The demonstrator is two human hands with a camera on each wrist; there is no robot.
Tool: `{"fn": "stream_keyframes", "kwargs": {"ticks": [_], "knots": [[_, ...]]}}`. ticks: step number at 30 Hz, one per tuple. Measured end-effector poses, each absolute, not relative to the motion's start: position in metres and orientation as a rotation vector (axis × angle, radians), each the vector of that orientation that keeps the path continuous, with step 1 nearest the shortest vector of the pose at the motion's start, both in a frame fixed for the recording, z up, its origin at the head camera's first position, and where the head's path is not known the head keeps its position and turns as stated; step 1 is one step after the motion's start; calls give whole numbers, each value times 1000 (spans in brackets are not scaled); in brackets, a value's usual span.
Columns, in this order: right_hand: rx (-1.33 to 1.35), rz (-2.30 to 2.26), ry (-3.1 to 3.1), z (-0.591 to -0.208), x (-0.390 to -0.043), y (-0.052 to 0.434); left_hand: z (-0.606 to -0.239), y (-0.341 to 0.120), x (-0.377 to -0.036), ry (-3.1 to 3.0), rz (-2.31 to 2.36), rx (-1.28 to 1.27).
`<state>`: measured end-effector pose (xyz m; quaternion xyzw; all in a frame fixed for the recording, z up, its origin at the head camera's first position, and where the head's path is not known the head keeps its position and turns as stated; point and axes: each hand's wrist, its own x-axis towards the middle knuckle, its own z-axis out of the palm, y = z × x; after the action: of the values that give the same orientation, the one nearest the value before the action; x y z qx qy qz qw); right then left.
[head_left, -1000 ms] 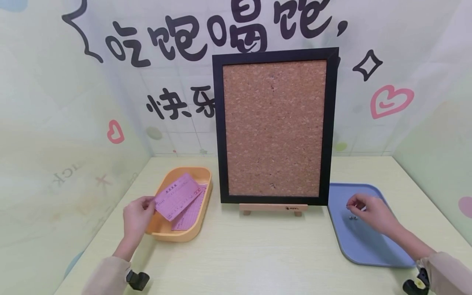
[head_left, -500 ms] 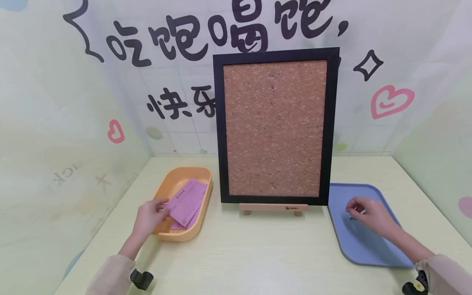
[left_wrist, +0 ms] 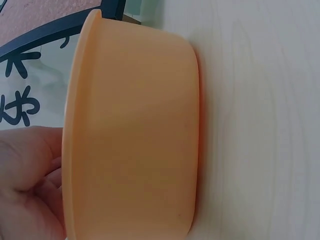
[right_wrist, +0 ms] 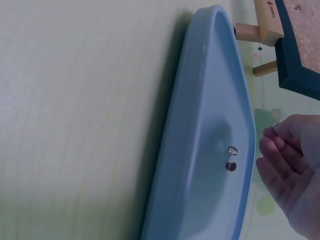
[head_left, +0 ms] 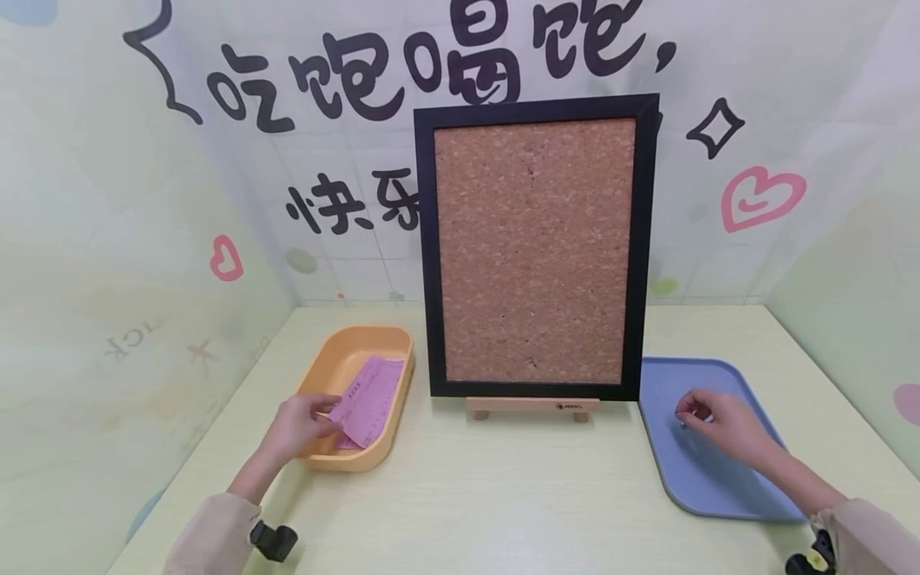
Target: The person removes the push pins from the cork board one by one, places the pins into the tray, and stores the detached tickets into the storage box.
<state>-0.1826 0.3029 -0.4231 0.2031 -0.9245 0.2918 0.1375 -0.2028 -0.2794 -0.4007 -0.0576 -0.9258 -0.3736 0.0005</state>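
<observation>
A pink slip [head_left: 366,399] is pinched by the left hand [head_left: 302,423] inside the orange tray [head_left: 345,351] — a pushpin [right_wrist: 274,124] is pinched by the right hand [head_left: 719,419]; lifting both to the cork board [head_left: 535,247] seems next.

Pale wooden table [head_left: 517,495], bearing an orange tray [head_left: 338,351] at left, a blue tray [head_left: 719,487] at right, a cork board's easel [head_left: 532,405] (centre, upright) between.

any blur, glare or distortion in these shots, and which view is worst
Head view: even soft light, no glare, slight wide-angle bend at the walls, cork board sharp. Left wrist view: orange tray fills the frame, softly focused. Right wrist view is worst: the right hand is blurred at the edge, though the pins on the blue tray read clearly.
</observation>
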Motion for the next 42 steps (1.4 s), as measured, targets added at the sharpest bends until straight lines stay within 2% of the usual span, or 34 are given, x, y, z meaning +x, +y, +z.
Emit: {"fn": "stream_keyframes", "kwargs": {"ticks": [12, 26, 42], "knots": [[630, 852, -2695, -433, -178, 307, -404, -272, -205, -3000, -1081, -238], [704, 861, -2738, -443, -178, 313, -402, -274, -198, -3058, -1032, -188], [636, 881, -2853, -439, -179, 313, -396, -278, -195, -3079, -974, -203]]}}
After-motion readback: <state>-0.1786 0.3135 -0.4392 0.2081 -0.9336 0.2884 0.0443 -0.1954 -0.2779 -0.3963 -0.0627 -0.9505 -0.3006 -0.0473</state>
